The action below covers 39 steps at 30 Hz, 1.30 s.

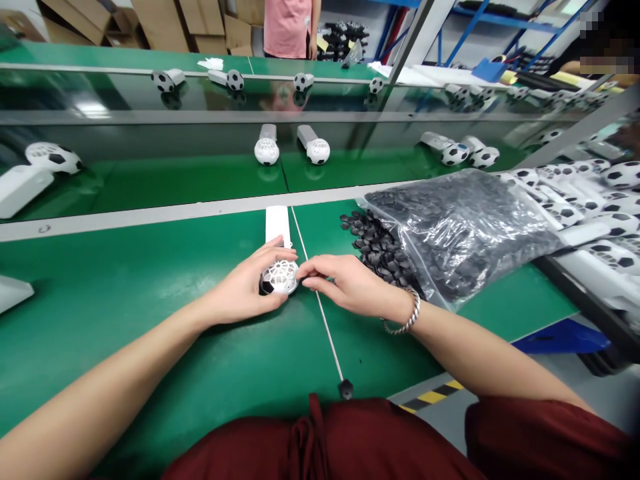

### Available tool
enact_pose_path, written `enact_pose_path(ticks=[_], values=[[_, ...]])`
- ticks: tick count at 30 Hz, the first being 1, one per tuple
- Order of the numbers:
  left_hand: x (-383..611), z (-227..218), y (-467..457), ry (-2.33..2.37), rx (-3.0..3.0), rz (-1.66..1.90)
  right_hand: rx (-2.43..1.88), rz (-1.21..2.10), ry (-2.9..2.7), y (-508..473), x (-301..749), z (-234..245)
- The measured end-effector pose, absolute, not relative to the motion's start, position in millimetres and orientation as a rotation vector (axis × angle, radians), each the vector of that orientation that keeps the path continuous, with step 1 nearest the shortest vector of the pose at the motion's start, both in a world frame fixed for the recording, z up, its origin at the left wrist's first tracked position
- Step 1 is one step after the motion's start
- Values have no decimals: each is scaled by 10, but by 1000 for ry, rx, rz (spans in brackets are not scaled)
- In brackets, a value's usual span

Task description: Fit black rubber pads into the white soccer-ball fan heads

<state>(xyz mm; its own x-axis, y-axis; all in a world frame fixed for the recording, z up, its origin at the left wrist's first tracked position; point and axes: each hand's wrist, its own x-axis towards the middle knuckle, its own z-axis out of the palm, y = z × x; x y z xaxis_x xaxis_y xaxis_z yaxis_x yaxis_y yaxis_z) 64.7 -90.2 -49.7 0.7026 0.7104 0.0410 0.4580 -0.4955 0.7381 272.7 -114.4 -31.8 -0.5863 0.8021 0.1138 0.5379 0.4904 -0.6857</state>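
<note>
A football-shaped white ball (281, 275) with openwork panels lies on the green table, its flat white body (277, 223) pointing away from me. My left hand (245, 285) curls around the ball's left side, thumb in front and fingers behind. At the ball's right edge, my right hand (350, 283) has its thumb and fingertips pinched on a small black piece, mostly hidden by the fingers. Black is visible in the ball's lower left panel. Several loose black pieces (377, 250) spill from a clear plastic bag (475, 227) beyond my right wrist.
Several football units, such as one white unit (315, 147), lie on the green conveyor (200, 173) ahead. More units (605, 200) are heaped at the right. One black piece (345, 389) lies by the near table edge. A person in a pink shirt (287, 30) stands across.
</note>
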Motion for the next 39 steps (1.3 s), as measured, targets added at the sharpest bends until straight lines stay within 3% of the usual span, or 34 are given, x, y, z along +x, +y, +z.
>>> enact_pose_path(ticks=[5, 23, 39], values=[[667, -508, -908, 899, 2186, 470, -1056, 753, -2193, -1186, 2698, -341], [715, -571, -944, 881, 2202, 573, -1076, 1025, -1983, -1109, 2571, -609], [668, -580, -933, 833, 2315, 518, -1103, 1010, -2020, -1062, 2576, -610]])
